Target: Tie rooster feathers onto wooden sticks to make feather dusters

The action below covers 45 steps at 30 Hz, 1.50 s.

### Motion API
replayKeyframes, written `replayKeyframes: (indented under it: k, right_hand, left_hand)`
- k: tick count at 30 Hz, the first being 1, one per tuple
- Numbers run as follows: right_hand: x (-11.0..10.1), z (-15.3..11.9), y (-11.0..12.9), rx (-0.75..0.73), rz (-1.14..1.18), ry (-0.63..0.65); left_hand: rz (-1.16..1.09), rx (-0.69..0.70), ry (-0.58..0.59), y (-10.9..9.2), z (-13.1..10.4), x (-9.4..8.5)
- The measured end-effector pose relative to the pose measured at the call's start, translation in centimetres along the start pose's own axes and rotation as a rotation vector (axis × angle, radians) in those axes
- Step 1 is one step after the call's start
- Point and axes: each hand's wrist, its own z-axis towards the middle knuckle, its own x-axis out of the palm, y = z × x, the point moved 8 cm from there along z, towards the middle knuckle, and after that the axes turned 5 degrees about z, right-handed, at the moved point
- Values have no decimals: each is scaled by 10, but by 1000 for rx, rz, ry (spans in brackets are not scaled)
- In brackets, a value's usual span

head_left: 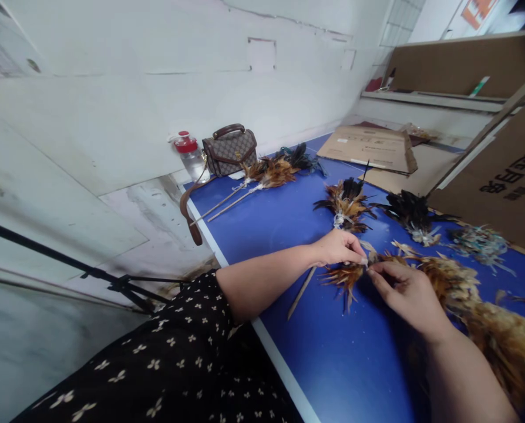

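Observation:
My left hand is closed in a pinch at the pale quill ends of a small bunch of brown feathers, which fans out below the fingers. Close beside it, the thumb and forefinger of my right hand meet at the same quill ends. What exactly lies between the right fingertips is too small to make out. Just beyond my left hand lies a feather duster of brown and black feathers with white binding. A wooden stick emerges from under my left wrist.
Loose tan feathers spread along the right, with black feathers and bluish feathers behind. Feather dusters lie at the back left near a handbag and a bottle. Cardboard covers the far corner. A tripod stands left.

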Motion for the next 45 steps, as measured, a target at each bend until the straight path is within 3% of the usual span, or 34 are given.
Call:
replayKeyframes:
  k: [3, 7, 14, 18, 24, 30, 33, 39, 45]
  right_hand:
    - [2, 0, 0, -22, 48, 15]
    - [-12, -3, -15, 74, 116, -239]
    - [9, -4, -39, 284, 356, -153]
    - [10, -4, -42, 333, 436, -191]
    - [13, -2, -41, 351, 485, -253]
    - [11, -4, -46, 335, 537, -294]
    - [11, -7, -51, 353, 538, -298]
    - [9, -9, -51, 340, 480, -267]
    - [6, -10, -51, 317, 342, -270]
  left_hand:
    - [19, 43, -3, 2, 3, -3]
    - [42, 140, 33, 0, 5, 0]
    - [116, 253, 75, -1, 5, 8]
    - [207, 364, -1, -8, 3, 5]
    - [461, 730, -205, -37, -13, 7]
    - [497, 845, -224, -43, -17, 9]
    - [505, 849, -190, -43, -15, 9]
    - [489, 659, -150, -41, -13, 9]
    - [483, 609, -146, -44, -16, 7]
